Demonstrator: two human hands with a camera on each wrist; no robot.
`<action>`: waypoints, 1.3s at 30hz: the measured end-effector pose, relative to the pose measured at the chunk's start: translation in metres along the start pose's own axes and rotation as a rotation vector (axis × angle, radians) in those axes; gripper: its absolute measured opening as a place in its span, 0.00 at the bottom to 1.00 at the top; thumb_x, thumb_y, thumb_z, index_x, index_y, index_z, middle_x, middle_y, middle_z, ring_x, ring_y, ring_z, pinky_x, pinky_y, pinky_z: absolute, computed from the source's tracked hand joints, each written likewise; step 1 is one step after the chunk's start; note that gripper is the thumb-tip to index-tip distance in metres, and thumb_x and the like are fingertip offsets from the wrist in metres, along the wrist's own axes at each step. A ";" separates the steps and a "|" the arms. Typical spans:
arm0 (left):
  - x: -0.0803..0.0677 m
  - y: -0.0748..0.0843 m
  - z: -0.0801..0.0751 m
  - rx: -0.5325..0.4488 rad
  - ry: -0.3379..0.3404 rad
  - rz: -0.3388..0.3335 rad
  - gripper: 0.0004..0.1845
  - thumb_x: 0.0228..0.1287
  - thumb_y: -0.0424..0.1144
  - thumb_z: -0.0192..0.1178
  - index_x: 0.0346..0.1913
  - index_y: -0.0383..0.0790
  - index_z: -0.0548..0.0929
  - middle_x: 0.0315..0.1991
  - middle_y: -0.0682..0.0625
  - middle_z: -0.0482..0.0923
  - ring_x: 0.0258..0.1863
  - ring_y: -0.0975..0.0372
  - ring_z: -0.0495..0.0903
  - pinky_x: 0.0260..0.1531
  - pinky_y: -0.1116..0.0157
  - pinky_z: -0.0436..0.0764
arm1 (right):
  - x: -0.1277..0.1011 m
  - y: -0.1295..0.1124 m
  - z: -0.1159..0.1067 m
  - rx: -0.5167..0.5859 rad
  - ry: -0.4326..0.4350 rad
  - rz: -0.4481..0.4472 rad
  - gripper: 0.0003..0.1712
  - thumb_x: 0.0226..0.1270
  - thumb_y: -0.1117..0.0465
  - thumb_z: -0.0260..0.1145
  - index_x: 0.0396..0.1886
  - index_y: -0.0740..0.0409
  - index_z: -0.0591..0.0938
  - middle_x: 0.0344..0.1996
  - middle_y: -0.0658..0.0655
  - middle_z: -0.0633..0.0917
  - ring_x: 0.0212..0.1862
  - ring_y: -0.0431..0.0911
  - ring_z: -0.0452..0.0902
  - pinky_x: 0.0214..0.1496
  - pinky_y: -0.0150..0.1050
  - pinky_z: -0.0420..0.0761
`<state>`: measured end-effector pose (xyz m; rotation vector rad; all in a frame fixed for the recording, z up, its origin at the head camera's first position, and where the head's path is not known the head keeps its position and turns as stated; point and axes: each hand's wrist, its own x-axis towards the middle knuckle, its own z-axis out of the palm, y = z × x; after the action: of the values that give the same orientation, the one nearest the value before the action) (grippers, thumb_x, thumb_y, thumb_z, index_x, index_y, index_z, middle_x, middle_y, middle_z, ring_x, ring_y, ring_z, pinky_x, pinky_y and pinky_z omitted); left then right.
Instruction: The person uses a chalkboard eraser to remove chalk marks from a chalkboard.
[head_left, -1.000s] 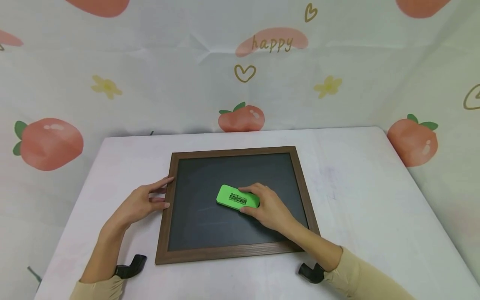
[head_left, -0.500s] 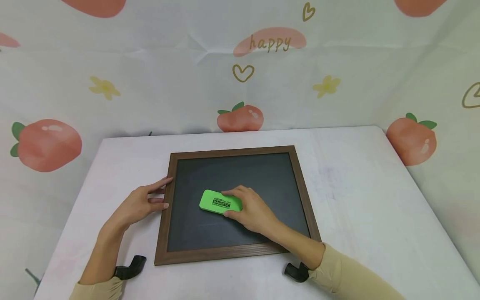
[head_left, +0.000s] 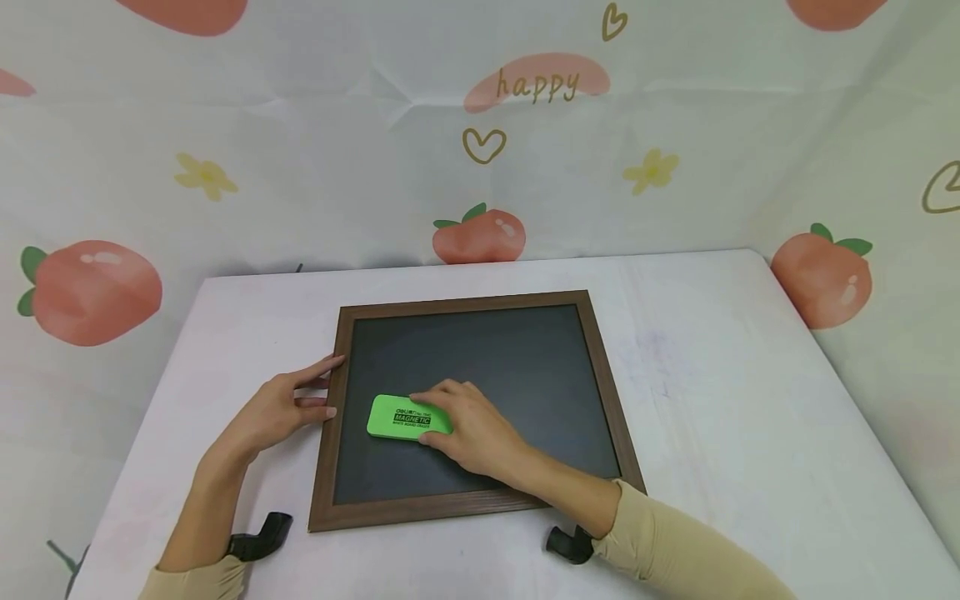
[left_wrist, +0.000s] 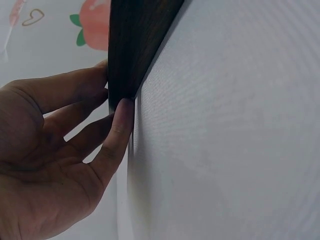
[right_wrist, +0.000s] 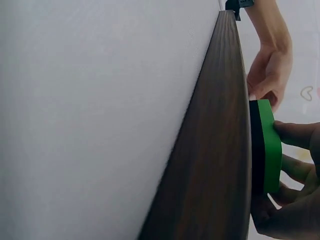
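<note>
A blackboard (head_left: 495, 350) in a brown wooden frame (head_left: 465, 502) lies flat on the white table. My right hand (head_left: 480, 429) grips a green magnetic eraser (head_left: 386, 417) by its right end, thumb on the near side and fingers on the far side. In the right wrist view the dark underside of the eraser (right_wrist: 257, 150) faces the board, just behind the frame's edge. At the frame's left side, my left hand (head_left: 277, 408) touches the wood with extended fingers. The left wrist view shows those fingertips (left_wrist: 125, 110) against the frame's outer edge (left_wrist: 132, 45).
The white table (head_left: 750, 400) extends on both sides of the board. Behind it hangs a pale cloth (head_left: 337, 183) printed with fruit, flowers and hearts. Black curved pieces (head_left: 262, 537) sit at both wrists, by the beige sleeves (head_left: 690, 542).
My right hand has slid the eraser left and slightly nearer across the board. Faint streaks on the board's lower left, visible before, no longer show. My left hand stays on the frame.
</note>
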<state>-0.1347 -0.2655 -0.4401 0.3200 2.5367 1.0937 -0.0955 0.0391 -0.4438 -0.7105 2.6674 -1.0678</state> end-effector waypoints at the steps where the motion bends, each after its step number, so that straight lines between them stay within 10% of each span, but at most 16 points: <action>1: 0.000 0.000 0.000 -0.001 0.000 0.001 0.40 0.61 0.31 0.68 0.76 0.44 0.64 0.68 0.33 0.67 0.62 0.40 0.73 0.54 0.44 0.77 | 0.000 0.000 0.000 -0.008 -0.001 -0.004 0.29 0.62 0.56 0.74 0.64 0.49 0.80 0.54 0.48 0.81 0.54 0.44 0.73 0.56 0.37 0.73; 39: 0.000 -0.001 0.000 -0.051 -0.033 -0.011 0.41 0.62 0.28 0.66 0.77 0.44 0.61 0.74 0.33 0.56 0.60 0.39 0.75 0.53 0.49 0.79 | -0.040 0.071 -0.074 -0.066 0.205 0.257 0.29 0.54 0.54 0.79 0.56 0.52 0.83 0.39 0.49 0.83 0.34 0.42 0.73 0.36 0.38 0.73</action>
<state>-0.1350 -0.2662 -0.4408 0.3083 2.4739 1.1380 -0.1113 0.1475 -0.4395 -0.2682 2.8765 -1.0359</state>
